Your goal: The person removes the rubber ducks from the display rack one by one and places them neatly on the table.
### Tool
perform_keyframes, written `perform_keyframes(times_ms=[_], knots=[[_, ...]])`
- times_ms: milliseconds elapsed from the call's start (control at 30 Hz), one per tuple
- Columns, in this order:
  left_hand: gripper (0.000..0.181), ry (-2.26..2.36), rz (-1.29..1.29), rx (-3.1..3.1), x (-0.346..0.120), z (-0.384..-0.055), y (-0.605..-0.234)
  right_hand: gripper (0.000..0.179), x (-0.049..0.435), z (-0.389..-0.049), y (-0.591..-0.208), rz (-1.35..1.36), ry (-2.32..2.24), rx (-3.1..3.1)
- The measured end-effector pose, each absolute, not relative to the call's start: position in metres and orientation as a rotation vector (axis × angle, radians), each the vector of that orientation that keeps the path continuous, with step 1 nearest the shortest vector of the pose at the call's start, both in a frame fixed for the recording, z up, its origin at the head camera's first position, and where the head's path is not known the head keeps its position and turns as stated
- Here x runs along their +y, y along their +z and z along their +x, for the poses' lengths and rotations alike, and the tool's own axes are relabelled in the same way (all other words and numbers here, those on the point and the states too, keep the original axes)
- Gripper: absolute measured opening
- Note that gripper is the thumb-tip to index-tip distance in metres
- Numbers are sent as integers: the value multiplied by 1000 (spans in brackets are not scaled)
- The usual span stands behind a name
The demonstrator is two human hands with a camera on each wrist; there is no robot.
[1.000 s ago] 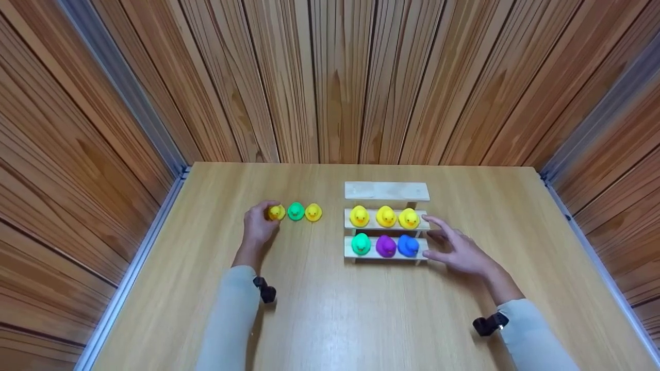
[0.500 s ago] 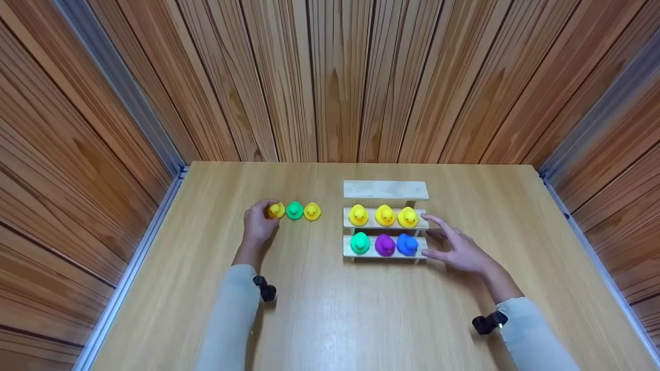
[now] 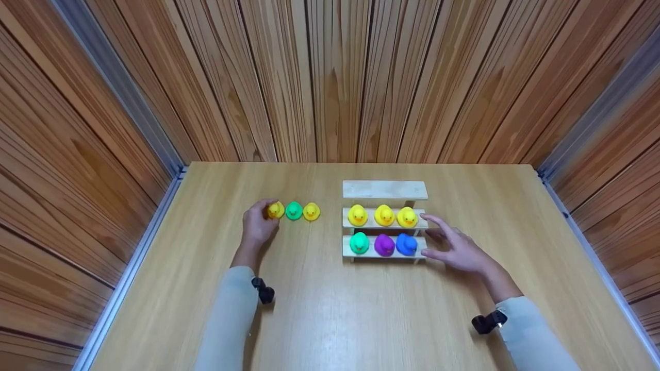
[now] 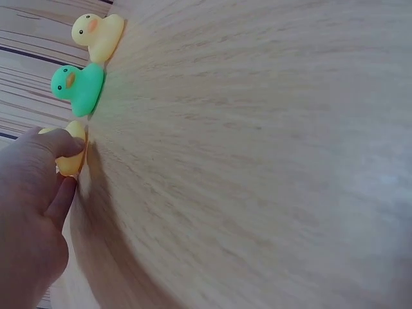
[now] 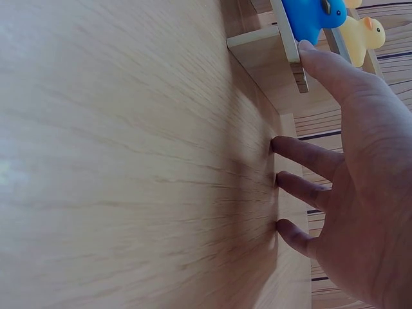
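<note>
My left hand point(image 3: 259, 222) pinches a yellow rubber duck point(image 3: 276, 210) between thumb and fingers, low at the table. To its right sit a green rubber duck point(image 3: 294, 211) and another yellow duck point(image 4: 100, 37), in one row. My right hand point(image 3: 457, 247) is spread at the right end of a three-step wooden rack point(image 3: 385, 189). In the right wrist view its thumb is right at the lowest step's end, by a blue duck point(image 5: 311, 18), and the other fingertips reach the tabletop. The middle step bears three yellow ducks point(image 3: 384, 215); the lowest has green, purple point(image 3: 384, 245) and blue ones.
The rack's top step is bare pale wood. Wood-plank walls point(image 3: 335, 77) with metal corner posts point(image 3: 129, 82) close in the light wooden table point(image 3: 330, 309) at the back and sides. A small black camera is strapped to each wrist.
The view has shifted very slightly. Both hands, the ducks and the rack keep their places, and the left hand still pinches the same yellow duck.
</note>
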State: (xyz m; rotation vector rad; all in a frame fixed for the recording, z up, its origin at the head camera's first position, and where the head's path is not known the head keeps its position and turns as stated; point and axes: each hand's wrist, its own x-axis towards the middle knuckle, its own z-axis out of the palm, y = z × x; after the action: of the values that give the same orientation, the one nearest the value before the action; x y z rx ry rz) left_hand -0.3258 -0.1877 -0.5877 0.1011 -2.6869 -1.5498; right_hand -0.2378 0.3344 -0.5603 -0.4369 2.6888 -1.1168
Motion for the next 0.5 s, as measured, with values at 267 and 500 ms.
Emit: perform_keyframes(times_ms=[267, 500], knots=[[63, -1438, -44, -2692, -200, -332, -592, 92, 335, -238, -563, -445, -1116, 2695], [64, -1379, -83, -2709, -190, -312, -564, 91, 336, -238, -562, -436, -1101, 2698]])
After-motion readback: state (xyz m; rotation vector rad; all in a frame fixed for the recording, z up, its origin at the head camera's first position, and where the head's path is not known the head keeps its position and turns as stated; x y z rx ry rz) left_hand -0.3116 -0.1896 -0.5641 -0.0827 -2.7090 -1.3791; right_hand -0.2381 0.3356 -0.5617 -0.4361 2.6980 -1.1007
